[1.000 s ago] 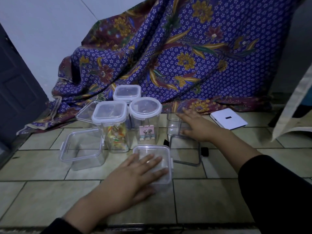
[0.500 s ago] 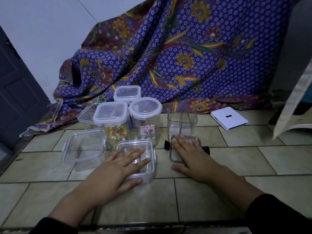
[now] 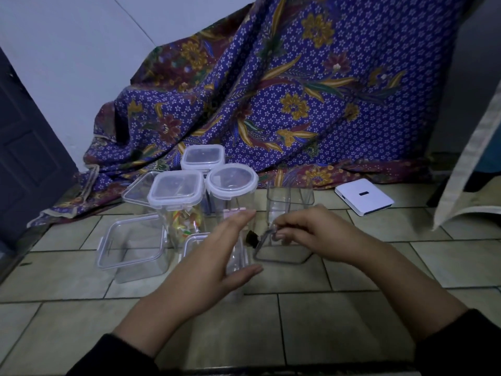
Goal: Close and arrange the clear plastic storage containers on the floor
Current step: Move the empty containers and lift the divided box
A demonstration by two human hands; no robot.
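Observation:
My right hand (image 3: 311, 234) pinches the far edge of a dark-rimmed clear lid (image 3: 282, 257) and holds it tilted up off the tiled floor. Just behind it stands a lidless clear container (image 3: 290, 202). My left hand (image 3: 217, 261) hovers with straight fingers and spread thumb over a small lidded container (image 3: 240, 256), which it mostly hides. Further back stand three closed containers: a square one with colourful contents (image 3: 176, 194), a round-lidded one (image 3: 231, 181) and a square one behind them (image 3: 203, 157). An open square container (image 3: 132, 240) sits at the left.
A patterned blue cloth (image 3: 298, 90) drapes down behind the containers. A flat white box (image 3: 363, 196) lies on the tiles at the right. A small black object (image 3: 252, 237) sits beside the lid. A dark door (image 3: 27, 145) is at the left, pale fabric (image 3: 474, 158) at the right.
My right hand went from lying flat on the dark-rimmed lid to pinching its edge and tilting it up. My left hand lifted off the small container's lid.

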